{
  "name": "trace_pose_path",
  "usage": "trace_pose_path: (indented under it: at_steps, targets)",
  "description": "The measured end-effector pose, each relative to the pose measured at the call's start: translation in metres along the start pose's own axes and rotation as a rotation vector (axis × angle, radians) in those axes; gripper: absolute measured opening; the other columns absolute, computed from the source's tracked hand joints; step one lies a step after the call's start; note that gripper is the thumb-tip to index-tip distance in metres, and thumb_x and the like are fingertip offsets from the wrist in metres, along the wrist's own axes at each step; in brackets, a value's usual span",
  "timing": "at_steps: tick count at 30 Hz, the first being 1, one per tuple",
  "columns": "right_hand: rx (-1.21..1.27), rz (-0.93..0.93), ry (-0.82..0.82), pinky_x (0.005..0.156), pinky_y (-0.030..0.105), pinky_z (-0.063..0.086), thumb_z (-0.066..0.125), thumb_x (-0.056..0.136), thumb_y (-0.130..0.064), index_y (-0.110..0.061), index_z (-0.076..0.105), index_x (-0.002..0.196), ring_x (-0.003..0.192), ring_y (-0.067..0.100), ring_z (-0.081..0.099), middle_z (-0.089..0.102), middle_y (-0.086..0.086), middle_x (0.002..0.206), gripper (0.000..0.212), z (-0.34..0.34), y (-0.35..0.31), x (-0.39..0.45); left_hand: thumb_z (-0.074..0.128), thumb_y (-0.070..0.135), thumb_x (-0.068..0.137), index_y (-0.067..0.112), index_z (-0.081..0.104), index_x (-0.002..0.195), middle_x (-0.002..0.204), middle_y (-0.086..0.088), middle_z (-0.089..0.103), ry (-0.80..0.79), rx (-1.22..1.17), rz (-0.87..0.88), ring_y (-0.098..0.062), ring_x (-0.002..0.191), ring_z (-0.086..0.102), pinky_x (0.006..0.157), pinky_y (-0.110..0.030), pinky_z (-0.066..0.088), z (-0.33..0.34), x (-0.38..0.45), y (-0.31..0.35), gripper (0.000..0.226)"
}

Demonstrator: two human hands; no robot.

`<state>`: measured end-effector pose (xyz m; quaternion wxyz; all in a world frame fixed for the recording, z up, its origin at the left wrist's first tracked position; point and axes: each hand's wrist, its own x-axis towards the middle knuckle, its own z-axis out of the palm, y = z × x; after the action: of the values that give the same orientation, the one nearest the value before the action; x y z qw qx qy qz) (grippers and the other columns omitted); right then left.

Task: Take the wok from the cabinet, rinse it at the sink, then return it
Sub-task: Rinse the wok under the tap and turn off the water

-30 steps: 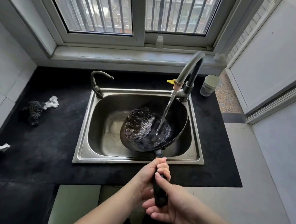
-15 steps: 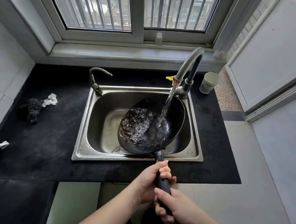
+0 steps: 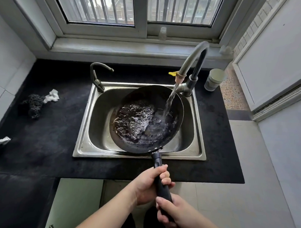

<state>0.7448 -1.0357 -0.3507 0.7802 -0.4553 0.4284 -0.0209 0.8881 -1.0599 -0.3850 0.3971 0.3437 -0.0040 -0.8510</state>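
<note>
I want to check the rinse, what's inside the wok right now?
Bubbling water pools inside the wok, fed by the tap's stream. The foam hides its bottom, so any residue there can't be seen.

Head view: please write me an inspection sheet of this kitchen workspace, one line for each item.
Surface: black countertop, with a steel sink set into it.
Job's things: wok held over the sink, water frothing inside; tall faucet running into it. Cabinet not identified.
Clutter: dark scrubber with a white scrap at left; another white scrap at the far left edge; pale cup right of the faucet; small second tap at the sink's back left.
Hands: left hand and right hand both closed on the wok handle, the left nearer the pan.
Cables: nothing seen.
Surroundings: barred window behind; tiled floor at right.
</note>
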Motion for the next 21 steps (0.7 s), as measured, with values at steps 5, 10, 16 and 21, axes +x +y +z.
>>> trace_pose_path:
  at_steps: [5,10,16,21]
  targets:
    - [-0.042,-0.023,-0.036,0.041,0.017,0.032,0.050,0.087,-0.049,-0.018,0.048,0.090,0.039,0.006,0.037,0.053,-0.009,0.055,0.032,-0.014,0.008,0.001,0.057,0.020,0.087,0.018,0.042,0.067,0.054,0.005,0.040,0.000,0.012,0.057,-0.008,0.046,0.043,0.076,-0.029,0.051,-0.001,0.007,-0.006,0.025]
    - [-0.035,-0.045,-0.065,0.045,0.021,0.031,0.050,0.092,-0.044,-0.018,0.046,0.082,0.043,0.010,0.036,0.051,-0.007,0.056,0.029,-0.029,0.016,0.012,0.056,0.019,0.089,0.017,0.040,0.077,0.056,0.005,0.040,0.029,0.069,0.108,-0.009,0.047,0.044,0.077,-0.030,0.052,-0.006,0.019,-0.004,0.021]
    - [0.039,-0.045,-0.072,0.049,0.030,0.025,0.056,0.090,-0.042,-0.018,0.040,0.080,0.048,0.016,0.031,0.048,-0.004,0.056,0.030,-0.040,0.029,0.039,0.058,0.018,0.090,0.016,0.039,0.076,0.057,0.004,0.040,0.090,0.154,0.149,-0.010,0.048,0.044,0.078,-0.032,0.052,-0.015,0.034,0.006,0.024]
    - [0.097,-0.048,-0.087,0.047,0.026,0.023,0.057,0.088,-0.037,-0.017,0.038,0.080,0.047,0.014,0.031,0.046,-0.002,0.055,0.029,-0.044,0.030,0.055,0.047,0.011,0.097,0.015,0.039,0.076,0.056,0.003,0.040,0.167,0.217,0.186,-0.010,0.047,0.043,0.076,-0.031,0.051,-0.016,0.040,0.013,0.023]
